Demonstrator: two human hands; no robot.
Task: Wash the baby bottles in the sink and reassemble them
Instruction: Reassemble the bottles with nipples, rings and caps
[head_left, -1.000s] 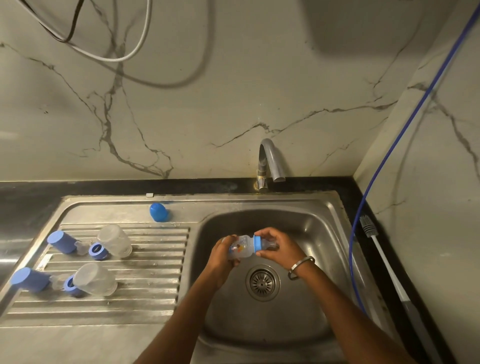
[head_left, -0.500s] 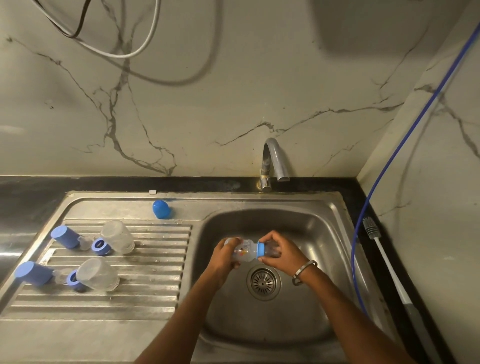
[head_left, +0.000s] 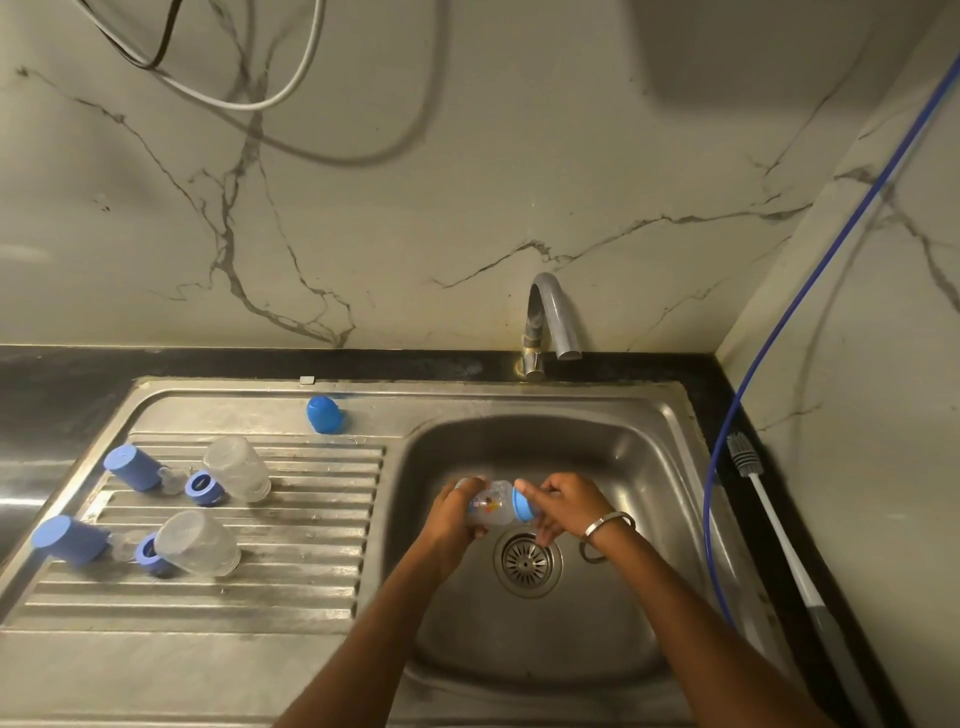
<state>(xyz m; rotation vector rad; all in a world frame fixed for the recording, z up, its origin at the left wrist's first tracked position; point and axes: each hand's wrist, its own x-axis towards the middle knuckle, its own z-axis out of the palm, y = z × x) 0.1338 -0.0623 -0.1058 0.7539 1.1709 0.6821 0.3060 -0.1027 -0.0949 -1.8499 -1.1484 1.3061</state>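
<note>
A small clear baby bottle (head_left: 492, 508) with a printed picture lies sideways over the steel sink basin (head_left: 613, 457). My left hand (head_left: 451, 514) grips its base. My right hand (head_left: 563, 506) is curled round its blue collar ring (head_left: 521, 503) and teat end. On the ribbed drainboard (head_left: 311, 519) lie two clear bottle bodies (head_left: 236, 467) (head_left: 196, 543), two blue collar rings (head_left: 202, 487) (head_left: 149, 555) and two blue caps (head_left: 132, 467) (head_left: 67, 539). A third blue cap (head_left: 324, 414) sits near the back rim.
The grey tap (head_left: 550, 322) stands behind the basin, with no water running. The drain strainer (head_left: 525, 561) is just below my hands. A bottle brush (head_left: 769, 525) with a white handle lies on the black counter at the right, beside a blue hose (head_left: 722, 467).
Both hands stay on the bottle over the basin; my right hand has shifted round the blue collar. The view has tilted slightly.
</note>
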